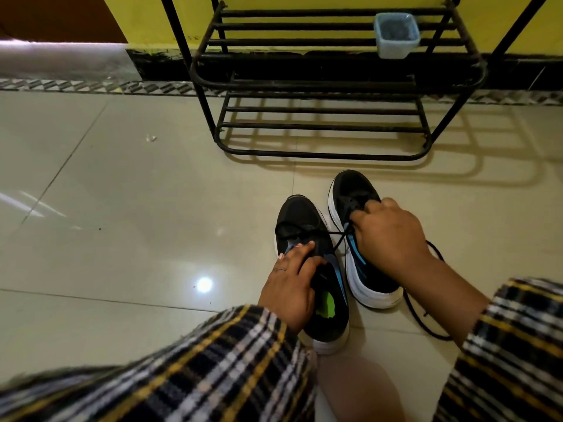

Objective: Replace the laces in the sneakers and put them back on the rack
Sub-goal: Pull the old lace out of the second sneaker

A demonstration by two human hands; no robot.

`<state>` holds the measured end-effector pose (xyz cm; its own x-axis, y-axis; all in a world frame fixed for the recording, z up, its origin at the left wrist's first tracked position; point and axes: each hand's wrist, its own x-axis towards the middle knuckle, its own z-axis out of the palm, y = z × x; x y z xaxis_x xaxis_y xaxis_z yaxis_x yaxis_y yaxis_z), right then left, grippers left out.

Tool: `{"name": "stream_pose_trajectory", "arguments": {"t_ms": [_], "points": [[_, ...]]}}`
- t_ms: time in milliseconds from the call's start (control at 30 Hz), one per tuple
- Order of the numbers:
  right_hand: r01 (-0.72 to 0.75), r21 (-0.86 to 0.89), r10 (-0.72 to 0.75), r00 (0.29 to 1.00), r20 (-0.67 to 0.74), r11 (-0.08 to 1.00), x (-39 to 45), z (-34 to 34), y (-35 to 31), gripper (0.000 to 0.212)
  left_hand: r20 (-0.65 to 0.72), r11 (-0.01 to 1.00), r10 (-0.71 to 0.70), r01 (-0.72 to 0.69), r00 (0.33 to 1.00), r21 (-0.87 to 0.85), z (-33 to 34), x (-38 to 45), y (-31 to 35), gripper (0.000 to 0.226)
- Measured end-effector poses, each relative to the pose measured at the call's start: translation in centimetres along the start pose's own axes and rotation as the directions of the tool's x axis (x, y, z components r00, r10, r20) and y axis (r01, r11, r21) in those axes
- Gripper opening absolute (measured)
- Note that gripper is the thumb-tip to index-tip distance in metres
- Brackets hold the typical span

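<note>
Plaid sleeves; left hand [289, 283] grips mesh sneaker [313, 269], right hand [391, 239] pinches corded lace [338, 239].

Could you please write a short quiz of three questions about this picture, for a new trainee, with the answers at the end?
1. True or false: both sneakers stand on the floor, not on the rack.
2. Which hand is at the laces of the sneaker nearer the rack? A) left hand B) right hand C) neither
3. Fill in: on the upper shelf of the rack stands a small pale ____.

Key
1. True. The left sneaker and the right sneaker are both on the tiles in front of the rack.
2. B. The right hand pinches the lace there; the left hand holds the other sneaker.
3. Container.
</note>
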<state>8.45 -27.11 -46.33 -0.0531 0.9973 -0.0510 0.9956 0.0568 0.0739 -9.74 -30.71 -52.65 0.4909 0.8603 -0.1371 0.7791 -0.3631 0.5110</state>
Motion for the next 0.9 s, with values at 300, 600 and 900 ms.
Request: {"name": "stream_pose_trajectory", "arguments": {"t_ms": [300,600,900], "points": [[0.091,0.087,-0.095,0.995,0.039,0.992,-0.3,0.9,-1.1,0.026,-0.033,1.0,0.006,-0.006,0.999,-0.002,0.3,0.1,-0.2,0.056],[-0.074,0.997,0.493,0.868,0.064,0.001,0.7,-2.2,0.1,0.021,-0.057,1.0,0.011,-0.012,0.998,-0.028,0.4,0.0,-0.3,0.055],[0.139,0.825,0.568,0.786,0.245,-0.548,1.9,-4.9,3.9,0.031,-0.044,0.999,0.005,-0.007,0.999,-0.038,0.3,0.0,0.0,0.053]]}}
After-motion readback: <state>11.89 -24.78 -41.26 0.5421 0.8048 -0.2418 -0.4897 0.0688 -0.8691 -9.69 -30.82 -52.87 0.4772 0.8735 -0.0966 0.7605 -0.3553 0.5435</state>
